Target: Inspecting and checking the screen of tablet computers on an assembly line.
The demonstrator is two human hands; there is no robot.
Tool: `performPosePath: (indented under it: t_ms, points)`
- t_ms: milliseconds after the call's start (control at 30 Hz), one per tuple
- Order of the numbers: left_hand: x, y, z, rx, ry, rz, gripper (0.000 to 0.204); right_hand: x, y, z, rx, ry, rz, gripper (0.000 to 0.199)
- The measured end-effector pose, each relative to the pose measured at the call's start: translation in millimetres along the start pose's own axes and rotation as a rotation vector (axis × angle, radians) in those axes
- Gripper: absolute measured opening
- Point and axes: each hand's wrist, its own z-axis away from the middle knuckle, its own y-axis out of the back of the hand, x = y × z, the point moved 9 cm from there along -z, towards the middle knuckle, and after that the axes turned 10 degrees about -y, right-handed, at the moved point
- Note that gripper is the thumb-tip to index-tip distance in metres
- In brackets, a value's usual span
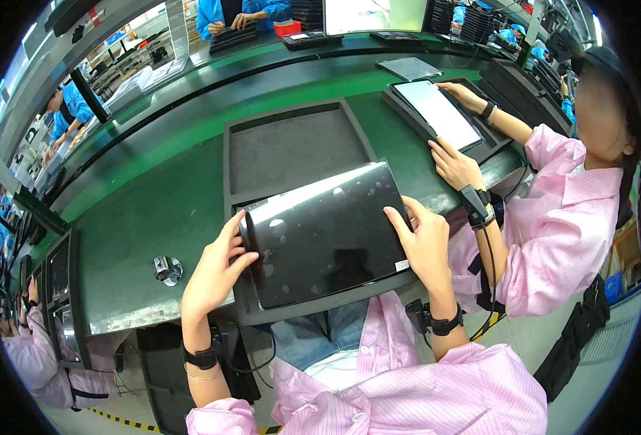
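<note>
Between my two hands is a black, glossy screen panel (327, 232), tilted over the near half of a dark grey tray. Pale smudges dot its shiny face, a clear film edge shows along it, and a small white label sits at its near right corner. My left hand (219, 268) grips the left edge, thumb on the face near the rim and fingers along the side. The right edge is in my right hand (425, 239), thumb on top and the other fingers partly hidden behind. Beyond the panel lies the tray's far recess (298, 148), which shows a bare grey bottom.
A small metal fixture (167, 270) stands on the green bench (139, 225) to the left. At right, a co-worker's hands (456, 163) hold a tablet with a lit white screen (436, 112) over another tray. A flat grey panel (409, 69) lies beyond. Dark trays (61, 290) stand far left.
</note>
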Motion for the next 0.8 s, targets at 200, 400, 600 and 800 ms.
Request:
performPosePath:
  t_ms: [200, 400, 600, 800]
  points:
    - [33, 6, 7, 0.051, -0.163, -0.085, 0.055, -31, 47, 8, 0.372, 0.217, 0.176, 0.02]
    - [37, 32, -13, 0.113, -0.29, -0.591, 0.026, -40, 53, 25, 0.349, 0.3, -0.157, 0.009]
    - [-5, 21, -28, 0.124, -0.242, -0.703, 0.03, -25, 1, 20, 0.114, 0.144, -0.087, 0.015]
    - [-20, 16, -26, 0.1, -0.207, -0.548, 0.042, -20, -7, 19, 0.027, 0.146, -0.108, 0.019]
